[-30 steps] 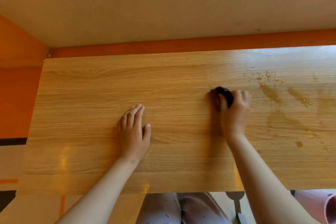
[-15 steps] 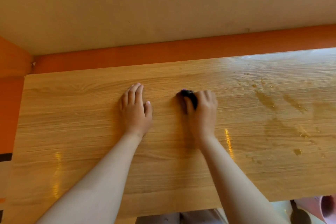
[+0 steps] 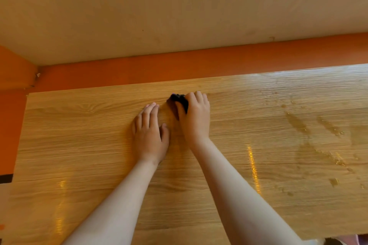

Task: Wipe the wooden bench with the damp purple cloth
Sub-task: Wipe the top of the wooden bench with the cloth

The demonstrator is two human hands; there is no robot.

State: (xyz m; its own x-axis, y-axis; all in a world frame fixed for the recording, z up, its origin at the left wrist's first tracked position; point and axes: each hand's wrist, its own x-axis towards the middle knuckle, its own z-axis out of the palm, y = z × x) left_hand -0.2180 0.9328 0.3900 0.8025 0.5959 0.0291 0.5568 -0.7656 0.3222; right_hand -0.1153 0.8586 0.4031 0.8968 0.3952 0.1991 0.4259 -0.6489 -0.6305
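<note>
Wiping the desk [image 3: 79, 145] with a bunched dark cloth [image 3: 180, 100].
Right hand [image 3: 196, 119] closed around cloth, near the far edge, mid-desk; wad too crumpled to tell any direction. Left hand [image 3: 149, 135] flat just beside, fingers [image 3: 151, 112] pressed together. Wet streaks [image 3: 298, 125] at right.

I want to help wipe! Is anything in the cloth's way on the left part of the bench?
Yes, the left hand lies flat on the wooden bench, right beside the purple cloth bunched in the right hand. Past it, only bare wood shows.
</note>
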